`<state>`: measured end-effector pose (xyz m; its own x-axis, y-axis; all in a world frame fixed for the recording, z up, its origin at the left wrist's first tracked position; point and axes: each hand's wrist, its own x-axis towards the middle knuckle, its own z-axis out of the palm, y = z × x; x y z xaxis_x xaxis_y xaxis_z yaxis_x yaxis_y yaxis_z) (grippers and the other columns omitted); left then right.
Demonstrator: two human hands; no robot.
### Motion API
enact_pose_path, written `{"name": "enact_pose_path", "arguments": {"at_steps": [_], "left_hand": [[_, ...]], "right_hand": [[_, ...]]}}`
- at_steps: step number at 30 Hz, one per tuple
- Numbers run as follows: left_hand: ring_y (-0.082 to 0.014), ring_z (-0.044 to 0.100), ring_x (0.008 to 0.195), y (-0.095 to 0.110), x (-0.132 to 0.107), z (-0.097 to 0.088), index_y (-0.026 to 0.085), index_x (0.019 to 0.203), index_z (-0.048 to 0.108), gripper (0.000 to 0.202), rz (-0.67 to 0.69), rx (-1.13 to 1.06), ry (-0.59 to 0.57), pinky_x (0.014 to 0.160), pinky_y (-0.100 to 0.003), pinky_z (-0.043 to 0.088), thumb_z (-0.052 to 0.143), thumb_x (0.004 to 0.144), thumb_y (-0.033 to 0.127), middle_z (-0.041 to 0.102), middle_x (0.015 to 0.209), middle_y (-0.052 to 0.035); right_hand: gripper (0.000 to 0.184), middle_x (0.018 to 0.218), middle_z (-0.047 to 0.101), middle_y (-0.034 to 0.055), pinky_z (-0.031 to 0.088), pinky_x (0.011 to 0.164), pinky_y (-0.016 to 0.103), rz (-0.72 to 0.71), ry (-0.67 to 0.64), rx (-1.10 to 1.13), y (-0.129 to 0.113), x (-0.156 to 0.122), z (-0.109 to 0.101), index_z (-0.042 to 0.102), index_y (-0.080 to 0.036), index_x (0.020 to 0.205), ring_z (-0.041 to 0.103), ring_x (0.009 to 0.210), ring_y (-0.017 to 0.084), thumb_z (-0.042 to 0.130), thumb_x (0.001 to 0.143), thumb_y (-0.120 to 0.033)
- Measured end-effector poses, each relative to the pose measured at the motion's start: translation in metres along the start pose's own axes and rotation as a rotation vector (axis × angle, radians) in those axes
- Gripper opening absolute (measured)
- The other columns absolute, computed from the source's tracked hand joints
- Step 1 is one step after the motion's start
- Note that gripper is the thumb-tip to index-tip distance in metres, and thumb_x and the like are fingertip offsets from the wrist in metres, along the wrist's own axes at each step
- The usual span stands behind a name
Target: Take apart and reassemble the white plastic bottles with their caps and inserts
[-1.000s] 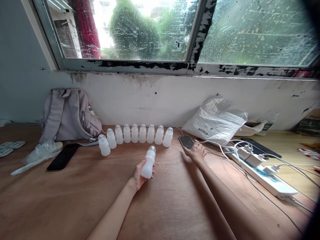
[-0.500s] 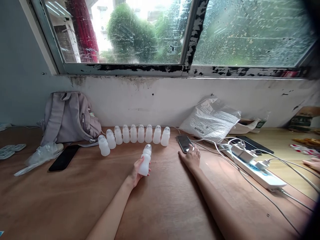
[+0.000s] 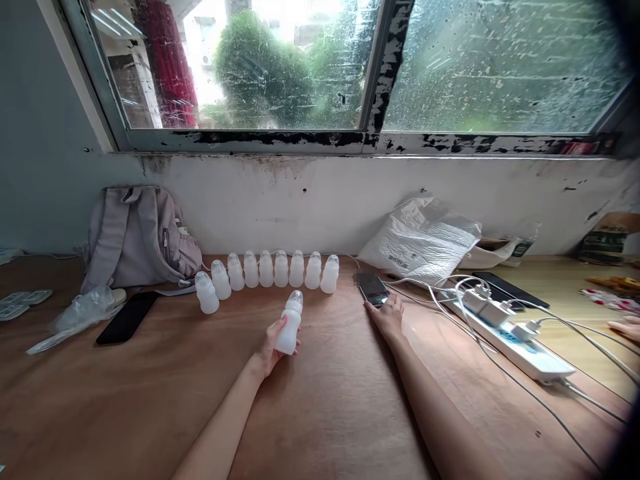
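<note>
A white, frosted baby bottle (image 3: 287, 328) with a clear cap is wrapped in the fingers of my left hand (image 3: 270, 347), leaning slightly over the table. Behind it, several similar baby bottles (image 3: 265, 270) stand upright in a curved row. Over to the right, my right hand (image 3: 388, 317) is at the near end of a dark phone (image 3: 373, 288) lying flat. Its thumb is by the phone's left corner and its fingers by the right one, gripping that end.
A grey backpack (image 3: 135, 233), a plastic bag (image 3: 90, 310) and a black phone-like slab (image 3: 127, 319) lie left on the wooden table (image 3: 150, 400). To the right are a silvery pouch (image 3: 420, 237), cables and a white power strip (image 3: 520, 347). Another person's hand (image 3: 627, 328) shows far right.
My right hand has slid back from the phone's screen to its near edge, with thumb and fingers drawn in. The left hand still holds the baby bottle in nearly the same place.
</note>
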<state>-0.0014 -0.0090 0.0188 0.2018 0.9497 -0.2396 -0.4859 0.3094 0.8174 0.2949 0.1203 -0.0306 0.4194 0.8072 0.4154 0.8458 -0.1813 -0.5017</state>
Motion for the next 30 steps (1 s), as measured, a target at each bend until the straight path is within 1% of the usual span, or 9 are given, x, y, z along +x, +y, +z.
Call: {"name": "enact_pose_path", "arguments": {"at_steps": [7, 9, 11, 13, 16, 19, 22, 24, 30], "left_hand": [[-0.015, 0.058, 0.063, -0.002, 0.003, -0.003, 0.013, 0.093, 0.055, 0.039, 0.024, 0.015, -0.023, 0.049, -0.024, 0.046, 0.048, 0.074, 0.046, 0.059, 0.092, -0.0104], [-0.0157, 0.058, 0.065, -0.001, 0.005, -0.004, 0.013, 0.093, 0.055, 0.039, 0.085, 0.038, -0.004, 0.051, -0.024, 0.045, 0.049, 0.073, 0.046, 0.059, 0.09, -0.0097], [-0.0164, 0.058, 0.07, 0.0, 0.007, -0.006, 0.014, 0.092, 0.055, 0.037, 0.221, 0.109, 0.066, 0.054, -0.022, 0.045, 0.053, 0.071, 0.044, 0.06, 0.087, -0.0086], [-0.0166, 0.057, 0.078, 0.003, 0.011, -0.011, 0.015, 0.094, 0.054, 0.037, 0.413, 0.204, 0.177, 0.062, -0.021, 0.044, 0.062, 0.066, 0.038, 0.06, 0.087, -0.0071], [-0.017, 0.056, 0.086, 0.006, 0.018, -0.024, 0.02, 0.104, 0.049, 0.053, 0.646, 0.379, 0.351, 0.075, -0.023, 0.043, 0.07, 0.056, 0.029, 0.059, 0.094, -0.0051], [-0.0203, 0.056, 0.089, 0.008, 0.023, -0.043, 0.021, 0.103, 0.049, 0.054, 0.733, 0.672, 0.619, 0.077, -0.03, 0.042, 0.07, 0.054, 0.03, 0.059, 0.095, -0.0051], [-0.0234, 0.054, 0.094, 0.012, 0.027, -0.063, 0.02, 0.1, 0.05, 0.049, 0.818, 0.886, 0.871, 0.079, -0.033, 0.041, 0.068, 0.056, 0.031, 0.059, 0.097, -0.0069], [-0.0228, 0.054, 0.094, 0.015, 0.027, -0.073, 0.02, 0.105, 0.046, 0.053, 0.866, 0.881, 0.99, 0.079, -0.033, 0.042, 0.067, 0.057, 0.031, 0.057, 0.101, -0.0077], [-0.022, 0.054, 0.091, 0.028, 0.021, -0.099, 0.018, 0.108, 0.038, 0.059, 0.933, 0.58, 1.335, 0.076, -0.034, 0.043, 0.065, 0.06, 0.037, 0.053, 0.103, -0.0104]], "right_hand": [[0.067, 0.118, 0.035, 0.0176, 0.026, 0.09, 0.037, -0.004, 0.04, -0.001, -0.005, -0.006, -0.006, 0.03, -0.011, 0.118, 0.033, 0.109, 0.029, 0.056, 0.064, -0.04], [0.062, 0.119, 0.034, 0.0171, 0.025, 0.091, 0.039, -0.073, 0.083, 0.009, -0.007, -0.008, -0.008, 0.031, -0.011, 0.117, 0.031, 0.111, 0.029, 0.053, 0.066, -0.038], [0.056, 0.119, 0.035, 0.0168, 0.024, 0.092, 0.041, -0.175, 0.108, 0.033, -0.011, -0.012, -0.01, 0.031, -0.01, 0.117, 0.029, 0.113, 0.028, 0.049, 0.07, -0.035], [0.05, 0.117, 0.038, 0.0164, 0.024, 0.092, 0.042, -0.283, 0.104, 0.075, -0.019, -0.019, -0.01, 0.031, -0.01, 0.116, 0.03, 0.113, 0.027, 0.044, 0.074, -0.033], [0.044, 0.113, 0.042, 0.0151, 0.027, 0.091, 0.041, -0.424, 0.064, 0.165, -0.037, -0.037, -0.006, 0.034, -0.011, 0.115, 0.035, 0.109, 0.025, 0.042, 0.076, -0.032], [0.041, 0.107, 0.046, 0.0137, 0.033, 0.087, 0.041, -0.554, -0.028, 0.259, -0.059, -0.063, -0.001, 0.037, -0.013, 0.113, 0.041, 0.102, 0.025, 0.042, 0.076, -0.03], [0.041, 0.104, 0.047, 0.012, 0.037, 0.084, 0.041, -0.606, -0.138, 0.294, -0.075, -0.087, 0.003, 0.038, -0.015, 0.113, 0.043, 0.097, 0.025, 0.044, 0.074, -0.026], [0.042, 0.103, 0.047, 0.0112, 0.038, 0.083, 0.04, -0.606, -0.185, 0.305, -0.08, -0.097, 0.004, 0.038, -0.015, 0.113, 0.044, 0.097, 0.025, 0.044, 0.073, -0.025], [0.043, 0.1, 0.048, 0.0111, 0.04, 0.083, 0.037, -0.482, -0.26, 0.375, -0.071, -0.097, 0.007, 0.039, -0.014, 0.111, 0.049, 0.091, 0.022, 0.045, 0.07, -0.026]]}}
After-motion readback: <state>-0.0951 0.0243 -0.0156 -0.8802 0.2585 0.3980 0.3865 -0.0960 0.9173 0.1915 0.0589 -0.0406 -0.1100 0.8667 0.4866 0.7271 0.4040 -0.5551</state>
